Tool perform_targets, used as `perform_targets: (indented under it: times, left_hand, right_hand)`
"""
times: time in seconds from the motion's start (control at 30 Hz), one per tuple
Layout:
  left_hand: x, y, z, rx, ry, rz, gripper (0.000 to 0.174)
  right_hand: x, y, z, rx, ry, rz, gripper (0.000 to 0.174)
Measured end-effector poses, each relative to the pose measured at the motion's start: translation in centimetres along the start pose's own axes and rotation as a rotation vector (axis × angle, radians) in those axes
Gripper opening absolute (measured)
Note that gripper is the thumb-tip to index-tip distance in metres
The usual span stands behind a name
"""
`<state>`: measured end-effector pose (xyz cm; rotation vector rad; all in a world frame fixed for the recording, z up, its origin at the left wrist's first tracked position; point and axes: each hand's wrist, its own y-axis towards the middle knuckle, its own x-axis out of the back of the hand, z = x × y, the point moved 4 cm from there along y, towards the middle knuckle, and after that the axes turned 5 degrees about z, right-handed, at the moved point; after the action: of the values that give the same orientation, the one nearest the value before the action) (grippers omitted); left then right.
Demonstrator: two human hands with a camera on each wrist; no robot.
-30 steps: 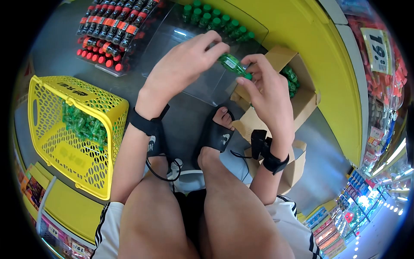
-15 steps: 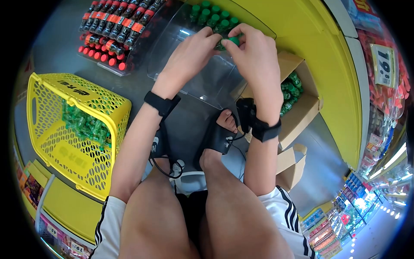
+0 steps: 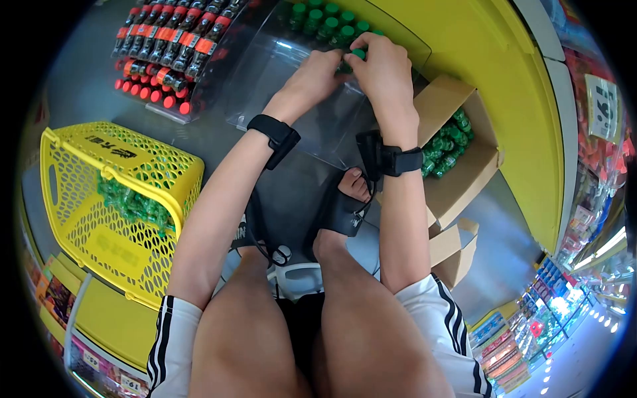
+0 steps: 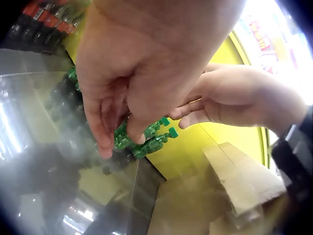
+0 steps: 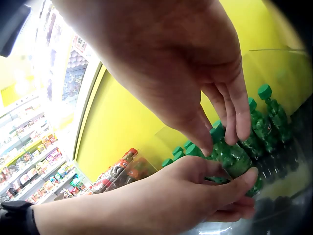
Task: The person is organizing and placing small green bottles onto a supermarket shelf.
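In the head view both hands meet over the clear plastic bin (image 3: 265, 99), at a small green bottle. My left hand (image 3: 315, 79) grips the body of this green bottle (image 5: 238, 162) between thumb and fingers, as the right wrist view shows. From above, my right hand (image 3: 387, 74) has its thumb and fingertips around the bottle's green cap (image 3: 359, 54). Close behind stand rows of other green-capped bottles (image 3: 331, 24) inside the bin. The left wrist view has much of the held bottle hidden behind the left hand (image 4: 142, 73).
A cardboard box (image 3: 474, 166) with green bottles (image 3: 446, 147) stands at the right, beside the yellow panel (image 3: 511, 106). At the left, a yellow basket (image 3: 133, 229) on its side holds more green bottles (image 3: 133, 202). Red-capped dark bottles (image 3: 172, 40) fill a display at the upper left.
Both hands have moved up and forward with the green bottle, from over the bin's near part to its standing rows. The bottle has turned from lying sideways to cap up.
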<state>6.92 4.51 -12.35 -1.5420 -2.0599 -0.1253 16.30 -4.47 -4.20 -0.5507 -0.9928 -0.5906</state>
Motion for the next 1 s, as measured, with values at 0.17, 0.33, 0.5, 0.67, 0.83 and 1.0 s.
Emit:
perform_targets:
  times: [0.17, 0.33, 0.5, 0.67, 0.83, 1.0]
  left_hand:
    - [-1.0, 1.3, 0.9, 0.088, -0.019, 0.05, 0.046]
    - [-1.4, 1.5, 1.0, 0.11, -0.045, 0.019, 0.056]
    - [-1.8, 1.6, 1.5, 0.188, -0.17, 0.003, 0.07]
    - [-2.9, 2.2, 2.3, 0.127, -0.303, 0.004, 0.07]
    - [-2.8, 1.8, 0.8, 0.176, -0.456, 0.048, 0.064]
    - [-3.6, 1.6, 0.9, 0.072, -0.678, 0.015, 0.058]
  right_hand:
    - [-0.2, 0.3, -0.2, -0.019, 0.04, -0.01, 0.025]
    - [-0.9, 0.9, -0.3, -0.027, 0.036, -0.045, 0.024]
    - [-1.1, 1.2, -0.3, -0.065, 0.047, -0.076, 0.025]
    - [-1.0, 1.3, -0.8, -0.096, 0.079, -0.078, 0.029]
    - [-1.2, 1.6, -1.2, -0.086, 0.067, -0.077, 0.033]
    - [-1.5, 1.4, -0.9, -0.143, 0.043, -0.114, 0.031]
